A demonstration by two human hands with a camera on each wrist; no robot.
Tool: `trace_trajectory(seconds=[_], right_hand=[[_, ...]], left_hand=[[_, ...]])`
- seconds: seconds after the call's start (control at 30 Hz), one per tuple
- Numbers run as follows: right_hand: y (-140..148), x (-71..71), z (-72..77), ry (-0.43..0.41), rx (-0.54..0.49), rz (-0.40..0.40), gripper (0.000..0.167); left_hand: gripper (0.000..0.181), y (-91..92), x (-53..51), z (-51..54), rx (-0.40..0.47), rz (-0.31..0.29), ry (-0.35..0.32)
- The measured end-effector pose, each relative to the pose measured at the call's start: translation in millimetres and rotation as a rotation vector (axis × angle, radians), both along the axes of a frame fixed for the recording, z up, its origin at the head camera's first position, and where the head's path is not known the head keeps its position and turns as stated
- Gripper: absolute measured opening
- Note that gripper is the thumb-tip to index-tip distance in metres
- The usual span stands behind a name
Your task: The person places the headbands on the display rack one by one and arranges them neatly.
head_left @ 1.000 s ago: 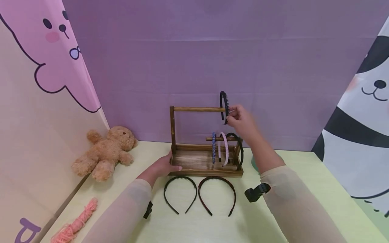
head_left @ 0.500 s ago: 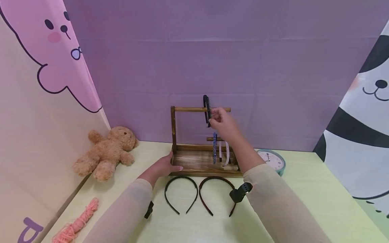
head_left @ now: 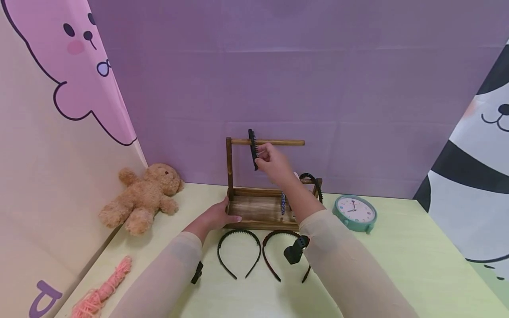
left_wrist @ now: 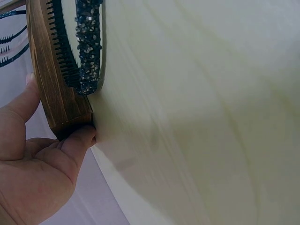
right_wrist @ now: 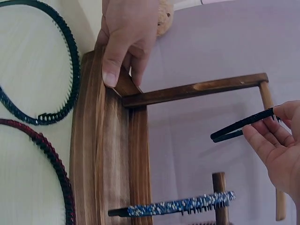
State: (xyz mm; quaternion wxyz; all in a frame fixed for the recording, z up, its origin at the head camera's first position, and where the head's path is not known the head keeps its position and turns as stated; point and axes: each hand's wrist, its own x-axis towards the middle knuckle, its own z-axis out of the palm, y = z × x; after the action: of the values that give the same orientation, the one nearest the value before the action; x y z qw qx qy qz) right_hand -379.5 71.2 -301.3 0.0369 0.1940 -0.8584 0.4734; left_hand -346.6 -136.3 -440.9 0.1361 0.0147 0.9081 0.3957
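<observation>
Right hand [head_left: 277, 167] pinching, you have moved the black headband [head_left: 253, 150] inward along the bar [head_left: 284, 142]; hanging appears well advanced; left hand [head_left: 214, 217] grips the rack [head_left: 258, 224].

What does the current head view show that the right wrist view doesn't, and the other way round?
Only head: the teal clock, the pink yarn and the panda print.
Only right wrist: the lower bar's free end and the place where the blue headband crosses that bar; the right arm hides both from the head camera.
Both: the wooden rack, the left hand gripping it, the right hand pinching a black headband, and the teddy bear.
</observation>
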Motion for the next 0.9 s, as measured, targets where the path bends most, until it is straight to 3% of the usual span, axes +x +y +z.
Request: trace_trajectory(seconds=[0.4, 0.9], right_hand=[[-24, -3.3, -5.0, -0.029, 0.002, 0.043, 0.032], [-27, -16.2, -7.2, -0.102, -0.027, 0.02, 0.032]], left_hand=[[0.097, 2.7, 1.4, 2.4, 0.001, -0.001, 0.001], [0.096, 2.8, 1.7, 2.9, -0.007, 0.004, 0.015]])
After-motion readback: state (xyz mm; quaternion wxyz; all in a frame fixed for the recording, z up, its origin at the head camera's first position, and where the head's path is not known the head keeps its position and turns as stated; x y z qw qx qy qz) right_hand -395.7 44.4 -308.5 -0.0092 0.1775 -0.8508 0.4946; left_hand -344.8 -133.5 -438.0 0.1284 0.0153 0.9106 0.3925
